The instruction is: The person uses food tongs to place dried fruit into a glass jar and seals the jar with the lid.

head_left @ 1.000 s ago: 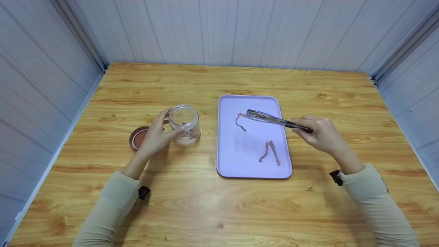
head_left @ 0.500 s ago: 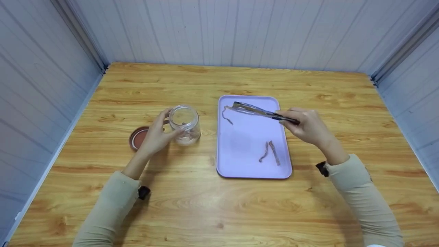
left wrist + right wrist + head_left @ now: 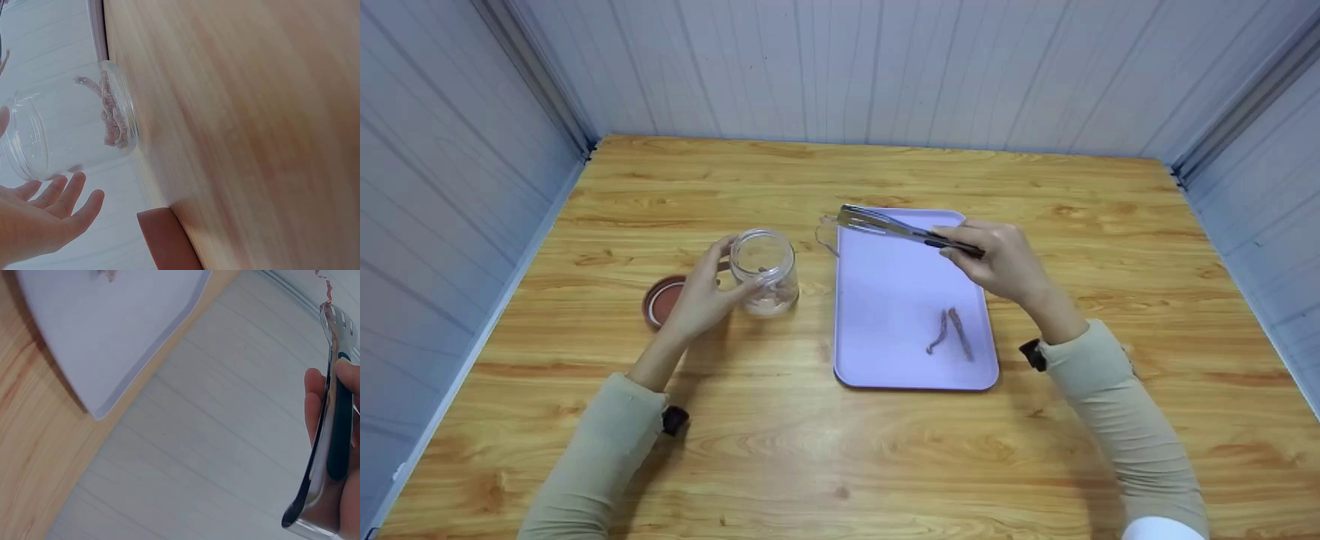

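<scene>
My left hand [image 3: 705, 292] holds a clear glass jar [image 3: 769, 289] upright on the table, thumb on one side and fingers on the other. Several brown, wrinkled dried strips [image 3: 112, 112] lie at the jar's bottom in the left wrist view. My right hand [image 3: 997, 259] grips metal tongs [image 3: 877, 222] with dark handle grips, squeezed nearly closed. From their tips dangles a thin, curled dried strip [image 3: 826, 238], over the left edge of the lilac tray [image 3: 885, 330]. Two more dried strips [image 3: 952, 334] rest in the tray's lower right part.
A reddish-brown jar lid [image 3: 662, 302] lies inner side up on the wooden table [image 3: 810, 450], left of the jar and partly behind my left wrist. White panel walls [image 3: 840, 67] stand along the back and both sides.
The right hand has carried the tongs and their dangling strip left and away from me, from above the tray to its left edge. The left hand and jar have stayed put.
</scene>
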A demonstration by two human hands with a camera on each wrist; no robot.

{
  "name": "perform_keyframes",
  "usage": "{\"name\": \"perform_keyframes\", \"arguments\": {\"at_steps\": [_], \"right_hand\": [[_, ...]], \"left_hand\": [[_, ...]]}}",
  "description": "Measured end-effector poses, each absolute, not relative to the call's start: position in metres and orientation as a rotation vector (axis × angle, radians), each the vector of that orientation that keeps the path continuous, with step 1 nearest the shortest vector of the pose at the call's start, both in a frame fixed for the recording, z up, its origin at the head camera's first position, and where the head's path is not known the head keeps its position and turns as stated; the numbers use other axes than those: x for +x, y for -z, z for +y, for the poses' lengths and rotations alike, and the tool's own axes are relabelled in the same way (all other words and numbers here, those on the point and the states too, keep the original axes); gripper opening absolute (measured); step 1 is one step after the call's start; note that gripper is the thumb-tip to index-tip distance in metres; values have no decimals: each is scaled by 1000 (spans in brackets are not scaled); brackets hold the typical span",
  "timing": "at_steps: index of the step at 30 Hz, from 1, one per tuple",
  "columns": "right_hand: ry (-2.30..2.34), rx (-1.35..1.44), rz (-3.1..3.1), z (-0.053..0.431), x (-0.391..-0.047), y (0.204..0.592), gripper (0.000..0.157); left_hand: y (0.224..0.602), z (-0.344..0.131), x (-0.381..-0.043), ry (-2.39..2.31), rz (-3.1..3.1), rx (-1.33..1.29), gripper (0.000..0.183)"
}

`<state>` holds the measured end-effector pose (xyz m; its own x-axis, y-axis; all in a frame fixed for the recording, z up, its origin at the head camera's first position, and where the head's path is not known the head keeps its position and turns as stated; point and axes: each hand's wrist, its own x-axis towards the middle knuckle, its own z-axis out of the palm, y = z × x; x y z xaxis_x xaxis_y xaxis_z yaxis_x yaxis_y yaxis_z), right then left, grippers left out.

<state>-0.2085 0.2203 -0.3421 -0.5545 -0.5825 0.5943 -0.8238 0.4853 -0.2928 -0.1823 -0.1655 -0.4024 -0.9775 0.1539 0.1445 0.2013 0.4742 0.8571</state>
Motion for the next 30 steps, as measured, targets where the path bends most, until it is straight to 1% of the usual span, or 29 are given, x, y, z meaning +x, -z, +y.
{"name": "perform_keyframes", "arguments": {"at_steps": [6, 11, 14, 18, 30], "right_hand": [[-788, 1160, -2303, 207, -215, 341, 24], [-789, 1167, -2284, 195, -220, 340, 23], [-798, 1170, -2278, 188, -222, 340, 23], [-804, 1170, -2269, 179, -225, 341, 23], [-775, 1203, -2248, 153, -225, 348, 21]], "left_hand": [[402, -166, -182, 1545, -2653, -332, 76], [378, -157, -168, 1574, -2657, -345, 70], [382, -159, -170, 1572, -2664, -338, 71], [401, -166, -182, 1538, -2668, -340, 75], [403, -166, -184, 1509, -2653, -359, 76]]}}
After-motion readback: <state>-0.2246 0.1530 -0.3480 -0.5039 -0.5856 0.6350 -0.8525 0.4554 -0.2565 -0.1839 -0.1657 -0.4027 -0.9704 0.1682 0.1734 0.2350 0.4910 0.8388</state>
